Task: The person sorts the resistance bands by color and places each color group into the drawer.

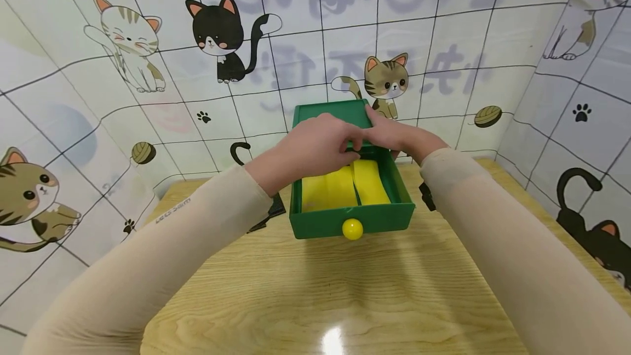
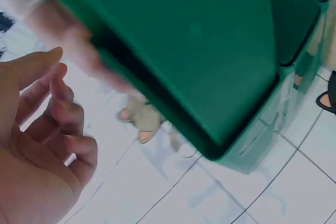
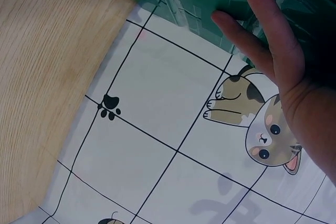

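In the head view, a green box (image 1: 332,109) stands at the back of the table with its drawer (image 1: 352,222) pulled out toward me. Folded yellow pieces (image 1: 335,188), perhaps cloth, lie in the drawer, and a round yellow knob (image 1: 352,229) sits on its front. Over the drawer's back left part hovers my left hand (image 1: 320,144); the left wrist view shows its fingers (image 2: 68,114) loosely bent around nothing, apart from the green plastic. At the box's right side is my right hand (image 1: 394,133), its extended fingers (image 3: 268,30) against the clear-and-green side wall in the right wrist view.
The wood-grain table (image 1: 296,295) carries the box. A dark flat object (image 1: 276,207) lies left of the drawer, partly hidden by my left arm, and another dark object (image 1: 426,196) shows beside my right forearm. Cat-patterned sheeting (image 1: 305,59) hangs behind and at both sides.
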The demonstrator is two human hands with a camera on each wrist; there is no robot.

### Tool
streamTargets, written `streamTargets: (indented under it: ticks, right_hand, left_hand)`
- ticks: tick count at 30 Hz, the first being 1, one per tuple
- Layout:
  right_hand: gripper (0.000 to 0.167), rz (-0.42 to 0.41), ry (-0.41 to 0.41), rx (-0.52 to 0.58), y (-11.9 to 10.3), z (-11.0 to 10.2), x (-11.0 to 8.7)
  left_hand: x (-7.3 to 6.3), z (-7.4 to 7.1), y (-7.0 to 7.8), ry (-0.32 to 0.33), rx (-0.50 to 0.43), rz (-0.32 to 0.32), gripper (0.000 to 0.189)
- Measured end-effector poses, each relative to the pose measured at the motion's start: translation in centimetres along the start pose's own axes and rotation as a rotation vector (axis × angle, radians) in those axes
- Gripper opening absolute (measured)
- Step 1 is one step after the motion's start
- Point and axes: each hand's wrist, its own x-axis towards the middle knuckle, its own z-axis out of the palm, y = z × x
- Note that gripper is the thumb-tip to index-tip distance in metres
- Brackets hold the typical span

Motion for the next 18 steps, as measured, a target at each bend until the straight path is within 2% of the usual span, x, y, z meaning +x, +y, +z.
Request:
streamTargets:
  ticks: [6, 9, 13, 15, 18]
  right_hand:
    - [0.115, 0.025, 0.004, 0.009, -0.3, 0.3, 0.0]
    - [0.123, 0.036, 0.007, 0.018, -0.3, 0.4, -0.1]
    - [0.124, 0.046, 0.017, 0.034, -0.1, 0.4, 0.0]
    - [0.123, 0.047, 0.022, 0.039, -0.1, 0.4, 0.0]
    - [0.123, 0.048, 0.023, 0.038, -0.1, 0.5, 0.1]
  left_hand:
    - [-4.2, -0.7, 1.2, 0.085, -0.076, 0.053, 0.015]
    - [-6.0, -0.6, 2.0, 0.119, -0.094, 0.095, 0.015]
    - [-8.0, -0.1, 3.1, 0.15, -0.118, 0.152, 0.012]
    - [-8.8, 0.3, 3.6, 0.154, -0.145, 0.155, 0.012]
    - [-10.0, 1.4, 4.2, 0.156, -0.189, 0.12, 0.014]
